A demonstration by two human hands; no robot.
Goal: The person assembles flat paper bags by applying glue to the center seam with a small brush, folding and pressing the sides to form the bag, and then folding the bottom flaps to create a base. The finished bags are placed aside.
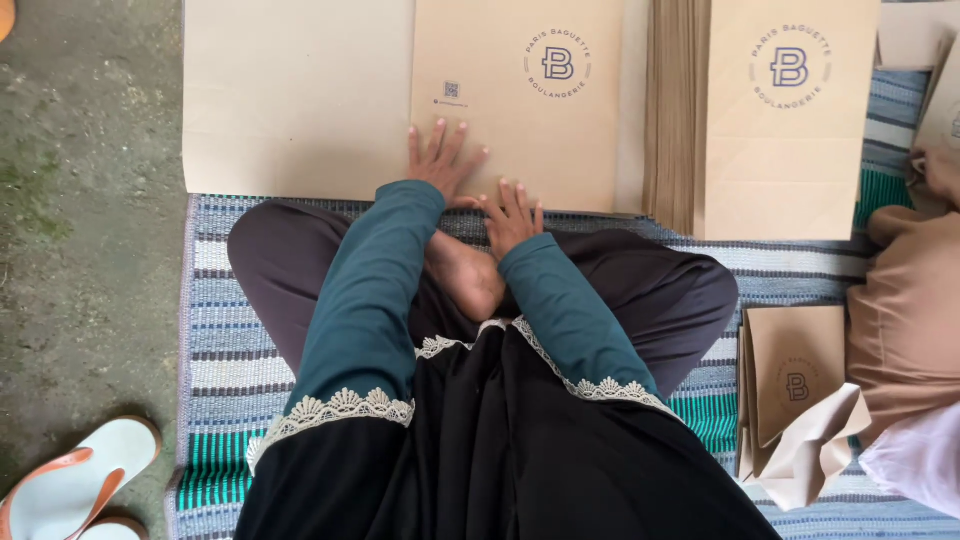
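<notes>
While both hands, left and right, lie spread flat on the kraft paper bag, best press evenly, creasing outward.

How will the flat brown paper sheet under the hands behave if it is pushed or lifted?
The flat paper sheet looks thin and wide, so it would probably bend and droop when lifted by one edge. It lies partly on the woven mat, partly on the floor, so a push would likely slide it easily. Both the left hand and right hand press it flat, suggesting it springs up at the folds.
</notes>
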